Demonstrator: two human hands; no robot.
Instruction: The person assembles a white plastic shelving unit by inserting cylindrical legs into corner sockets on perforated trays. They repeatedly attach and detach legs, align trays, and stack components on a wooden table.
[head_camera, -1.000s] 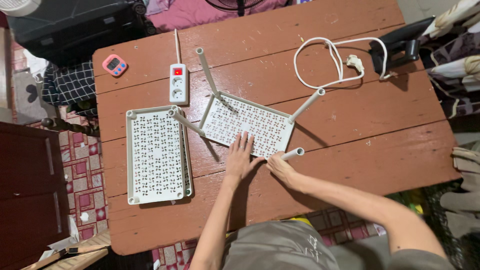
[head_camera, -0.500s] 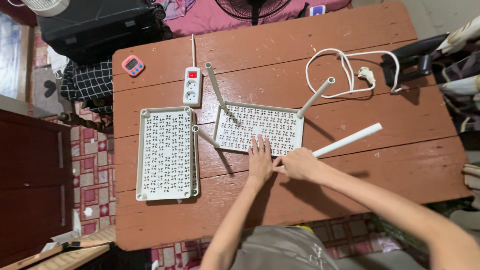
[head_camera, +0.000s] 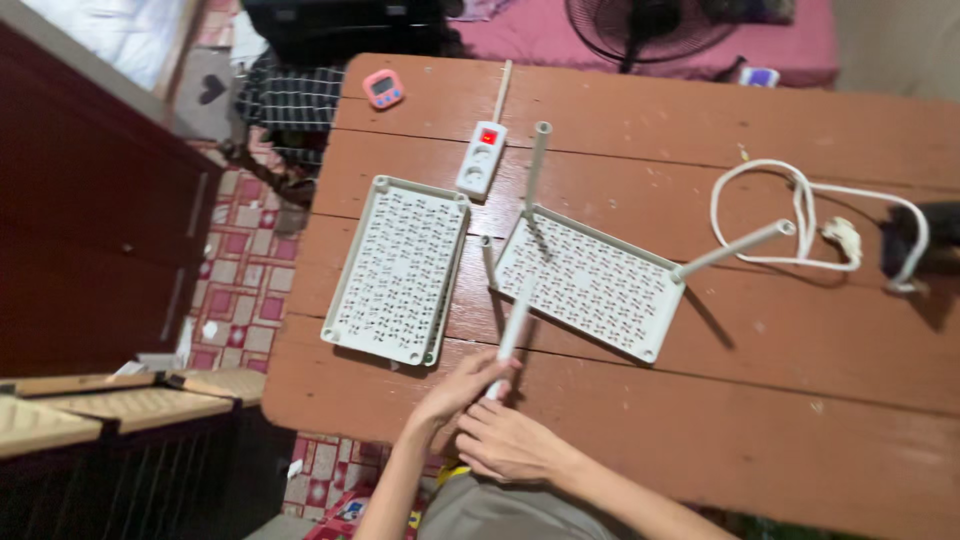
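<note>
**Both hands on a white tube at the near edge of the table**

Your left hand and right hand meet close to the near edge of the red wooden table; there is little bare wood between them and that edge, while to the right a broad stretch of tabletop lies open. The white tube sits between your hands and the perforated tray with legs; its long axis runs from your fingers away from you, leaning slightly right, its lower end in your grip and its upper end reaching the tray's near left corner. Your left hand is curled, fingers closed about the tube's lower end; your right hand lies just below it, loosely bent and touching the left — whether it grips the tube too, you cannot tell.

The tray lies slantwise, its long side running down to the right; one leg points away from you, another points off to the right. A stack of flat perforated trays lies just left of it, near the table's left edge. Beyond them a white power strip lies lengthwise away from you; a pink timer sits at the far left corner; a coiled white cable rests well to the right.
</note>
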